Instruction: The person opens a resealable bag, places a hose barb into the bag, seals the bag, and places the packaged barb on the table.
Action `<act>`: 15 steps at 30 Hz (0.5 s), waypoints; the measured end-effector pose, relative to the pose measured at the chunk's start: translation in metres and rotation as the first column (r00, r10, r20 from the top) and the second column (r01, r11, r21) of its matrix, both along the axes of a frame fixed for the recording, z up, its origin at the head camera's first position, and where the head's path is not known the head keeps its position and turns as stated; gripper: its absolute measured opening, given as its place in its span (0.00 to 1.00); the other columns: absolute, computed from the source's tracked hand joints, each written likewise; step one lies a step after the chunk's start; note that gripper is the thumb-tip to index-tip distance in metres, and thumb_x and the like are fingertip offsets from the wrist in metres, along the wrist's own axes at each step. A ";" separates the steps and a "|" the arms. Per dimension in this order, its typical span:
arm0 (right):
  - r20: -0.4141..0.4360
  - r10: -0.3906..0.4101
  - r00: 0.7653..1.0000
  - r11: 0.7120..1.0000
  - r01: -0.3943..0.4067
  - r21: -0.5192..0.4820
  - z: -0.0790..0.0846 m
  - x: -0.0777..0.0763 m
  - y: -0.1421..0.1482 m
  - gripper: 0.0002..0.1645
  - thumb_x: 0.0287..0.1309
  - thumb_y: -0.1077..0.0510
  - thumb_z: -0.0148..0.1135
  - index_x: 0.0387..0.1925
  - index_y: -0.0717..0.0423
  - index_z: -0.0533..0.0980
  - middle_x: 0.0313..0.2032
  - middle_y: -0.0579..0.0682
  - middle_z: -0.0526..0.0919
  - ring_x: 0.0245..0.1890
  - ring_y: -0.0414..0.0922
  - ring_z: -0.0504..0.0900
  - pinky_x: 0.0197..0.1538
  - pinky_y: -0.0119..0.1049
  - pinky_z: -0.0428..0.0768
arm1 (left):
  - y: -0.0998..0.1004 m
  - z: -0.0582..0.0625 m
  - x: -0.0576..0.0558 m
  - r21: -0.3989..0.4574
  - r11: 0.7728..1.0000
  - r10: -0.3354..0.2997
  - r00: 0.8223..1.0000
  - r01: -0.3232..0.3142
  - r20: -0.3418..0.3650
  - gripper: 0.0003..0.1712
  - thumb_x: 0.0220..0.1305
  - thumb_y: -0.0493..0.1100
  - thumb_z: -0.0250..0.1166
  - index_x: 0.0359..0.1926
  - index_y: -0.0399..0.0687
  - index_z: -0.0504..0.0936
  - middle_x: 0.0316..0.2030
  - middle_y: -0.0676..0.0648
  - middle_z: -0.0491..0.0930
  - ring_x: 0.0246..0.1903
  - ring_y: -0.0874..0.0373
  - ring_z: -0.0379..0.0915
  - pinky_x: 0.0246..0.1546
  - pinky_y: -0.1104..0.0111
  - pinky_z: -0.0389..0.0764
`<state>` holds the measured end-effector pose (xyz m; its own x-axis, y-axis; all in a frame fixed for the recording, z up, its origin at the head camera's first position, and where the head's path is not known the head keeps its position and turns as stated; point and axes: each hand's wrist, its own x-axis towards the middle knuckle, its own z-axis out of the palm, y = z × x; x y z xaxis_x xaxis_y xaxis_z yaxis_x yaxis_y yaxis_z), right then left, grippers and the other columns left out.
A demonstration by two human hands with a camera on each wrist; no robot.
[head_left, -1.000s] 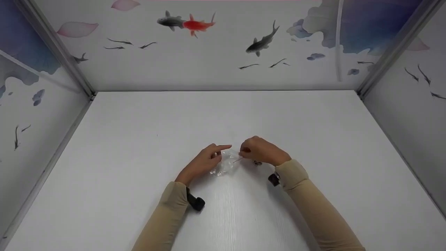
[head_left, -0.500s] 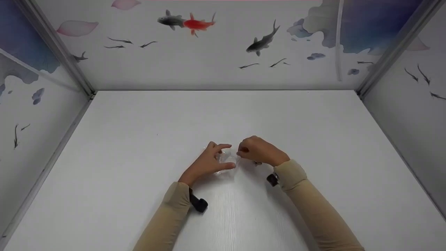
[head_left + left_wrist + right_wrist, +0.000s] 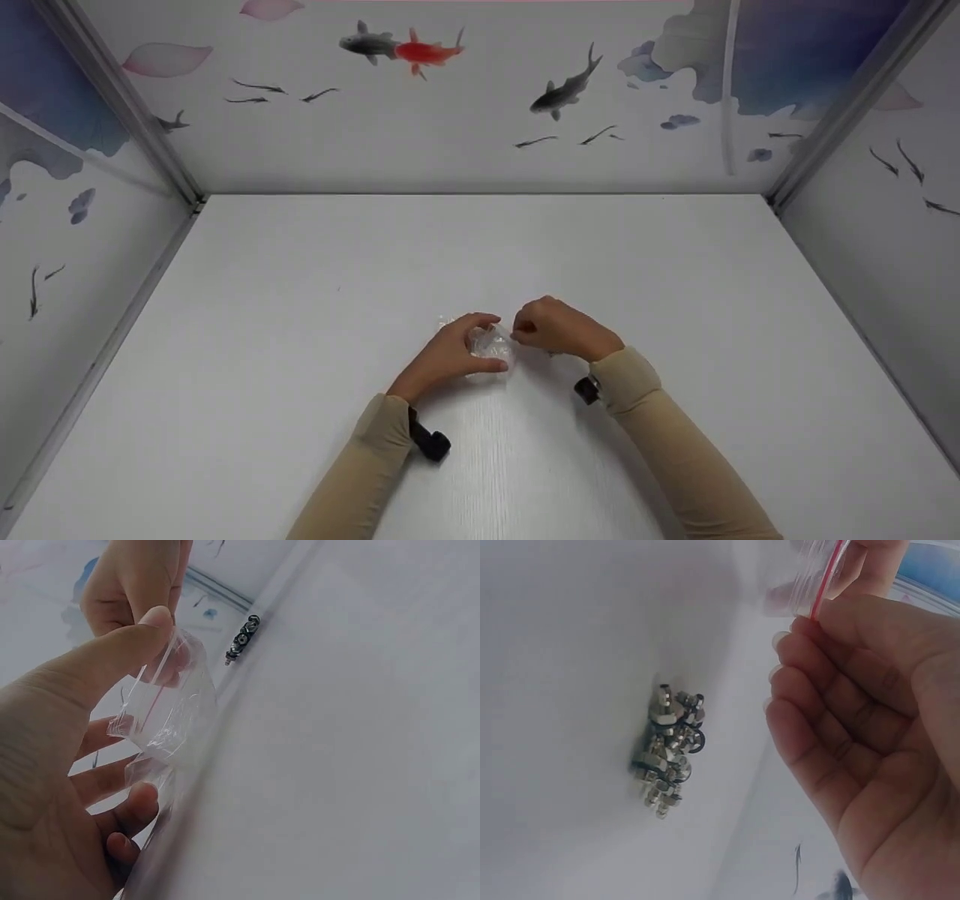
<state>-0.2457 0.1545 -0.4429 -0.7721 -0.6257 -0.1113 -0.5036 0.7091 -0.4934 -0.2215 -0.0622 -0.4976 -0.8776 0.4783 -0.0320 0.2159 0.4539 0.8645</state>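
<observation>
A clear plastic zip-lock bag with a red line along its mouth is between the two hands. My right hand pinches the edge of the mouth between thumb and forefinger; its other fingers are curled in the right wrist view. My left hand curves round the bag from the left, with its thumb at the top edge and the other fingers behind the plastic. Beneath the right hand lies a small heap of metal fittings with hex nuts and dark rings, mostly covered in the head view.
The white table is enclosed by a back wall and side walls printed with fish and leaves. Each wrist carries a black camera over a beige sleeve.
The left hand has come round the bag, its thumb spreading out and downward, then its fingers bending in. The right hand has stayed nearly in place at the bag's edge.
</observation>
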 end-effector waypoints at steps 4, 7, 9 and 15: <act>-0.011 0.010 1.000 1.000 -0.010 0.001 -0.002 0.000 0.002 0.06 0.60 0.62 0.62 0.35 0.59 0.84 0.27 0.46 0.82 0.24 0.38 0.71 0.31 0.29 0.73 | -0.001 -0.001 0.001 -0.003 1.000 -0.005 1.000 0.005 -0.025 0.44 0.46 0.60 0.76 0.65 0.58 0.70 0.60 0.53 0.73 0.58 0.56 0.68 0.58 0.57 0.70; -0.003 0.015 1.000 1.000 -0.015 -0.008 -0.004 0.000 0.004 0.05 0.59 0.62 0.63 0.34 0.58 0.84 0.27 0.46 0.82 0.24 0.37 0.71 0.31 0.29 0.73 | -0.001 -0.002 0.001 -0.010 1.000 -0.006 0.999 0.005 -0.040 0.44 0.45 0.60 0.76 0.64 0.58 0.71 0.59 0.54 0.74 0.58 0.58 0.68 0.59 0.58 0.69; 0.004 0.020 1.000 1.000 -0.020 -0.019 -0.004 0.000 0.006 0.05 0.59 0.62 0.63 0.34 0.58 0.84 0.28 0.46 0.83 0.24 0.37 0.72 0.31 0.29 0.73 | -0.001 -0.002 0.002 -0.012 1.000 -0.001 0.999 0.000 -0.041 0.43 0.45 0.59 0.76 0.63 0.59 0.72 0.58 0.55 0.74 0.59 0.58 0.68 0.59 0.58 0.68; 0.065 -0.018 0.998 0.997 0.022 -0.070 -0.002 -0.001 0.013 0.06 0.61 0.59 0.63 0.36 0.57 0.83 0.29 0.49 0.84 0.20 0.37 0.74 0.28 0.30 0.75 | 0.000 -0.003 0.001 -0.029 0.999 0.014 0.998 -0.015 -0.056 0.42 0.45 0.58 0.76 0.62 0.57 0.73 0.58 0.55 0.75 0.59 0.57 0.68 0.60 0.57 0.68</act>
<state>-0.2471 0.1680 -0.4451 -0.7771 -0.6183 -0.1172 -0.4553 0.6810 -0.5736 -0.2204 -0.0621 -0.5005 -0.8854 0.4649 0.0034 0.2565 0.4823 0.8376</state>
